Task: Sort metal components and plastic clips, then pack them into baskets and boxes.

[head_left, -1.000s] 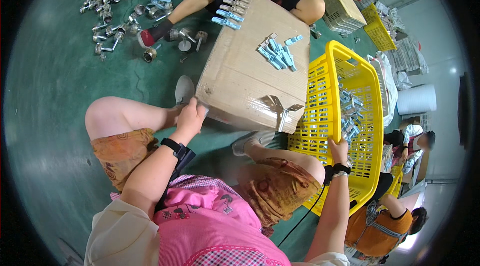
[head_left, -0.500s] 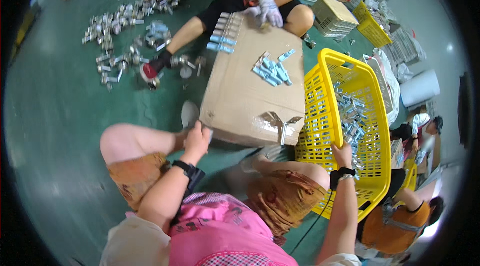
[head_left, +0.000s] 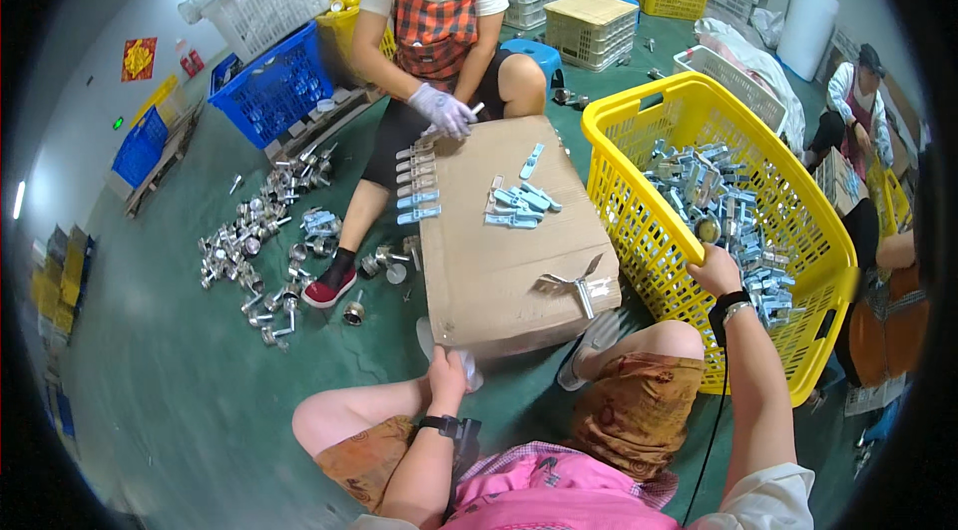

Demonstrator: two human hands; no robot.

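My right hand [head_left: 717, 272] grips the near-left rim of a large yellow plastic basket [head_left: 639, 231], its fingers wrapped over the edge. Inside the basket lies a heap of light blue and silver metal pieces [head_left: 714, 193], with a round metal part [head_left: 708, 230] close to my fingers. By the near-left corner of a cardboard box [head_left: 509, 280], my left hand [head_left: 448, 377] is closed beside a blurred whitish thing; what it holds cannot be made out. Several light blue clip-like pieces [head_left: 516, 203] are piled on the box, and a bladed metal piece [head_left: 582, 292] stands at its near-right corner.
Across the box sits a co-worker whose gloved hand [head_left: 445, 113] holds a small pale piece. Several clips [head_left: 418, 199] line the box's left edge. Metal parts [head_left: 244, 251] litter the green floor at left. A blue crate [head_left: 269, 101] and stacked white crates [head_left: 591, 31] stand behind.
The view has tilted up, showing more of the room. My right hand stays on the basket rim and my left stays by the box corner. The co-worker's gloved hand now shows a pale piece.
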